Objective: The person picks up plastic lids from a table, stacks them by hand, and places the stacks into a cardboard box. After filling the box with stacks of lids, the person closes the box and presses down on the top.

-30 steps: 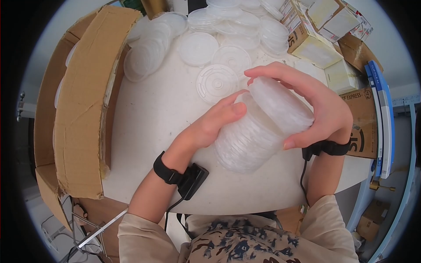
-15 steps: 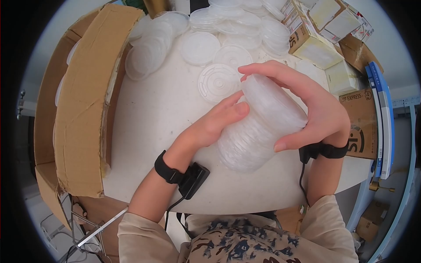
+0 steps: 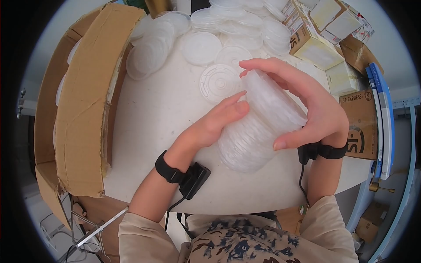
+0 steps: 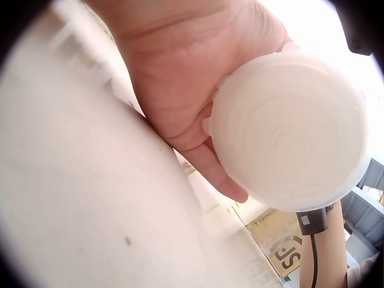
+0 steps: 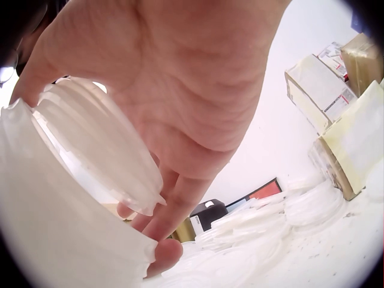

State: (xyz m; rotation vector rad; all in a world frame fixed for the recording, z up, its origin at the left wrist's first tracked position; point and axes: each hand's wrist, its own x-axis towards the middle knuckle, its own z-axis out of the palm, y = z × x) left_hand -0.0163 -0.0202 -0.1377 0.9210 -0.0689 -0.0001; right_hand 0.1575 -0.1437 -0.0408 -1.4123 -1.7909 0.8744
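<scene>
Over the table (image 3: 149,144), my left hand (image 3: 219,120) grips a thick stack of translucent plastic lids (image 3: 245,144), tilted, with the thumb on its upper side. My right hand (image 3: 318,105) curls round a shorter stack of the same lids (image 3: 274,98), fingers over the far edge and thumb at the near edge. The shorter stack leans against the end of the thick one; in the right wrist view a narrow wedge of space shows between them. In the left wrist view the round end face of the thick stack (image 4: 288,135) hides most of the left fingers.
Beyond the hands lie several loose lids (image 3: 201,48) and a heap of lids (image 3: 232,19). A long open cardboard box (image 3: 83,105) stands at the left. Small cartons (image 3: 315,48), a brown box (image 3: 357,109) and blue file folders (image 3: 386,122) line the right side.
My right hand has shifted slightly left with the shorter stack, and the stack's tilt has altered so that it lies closer along the thick stack. The left hand has hardly moved.
</scene>
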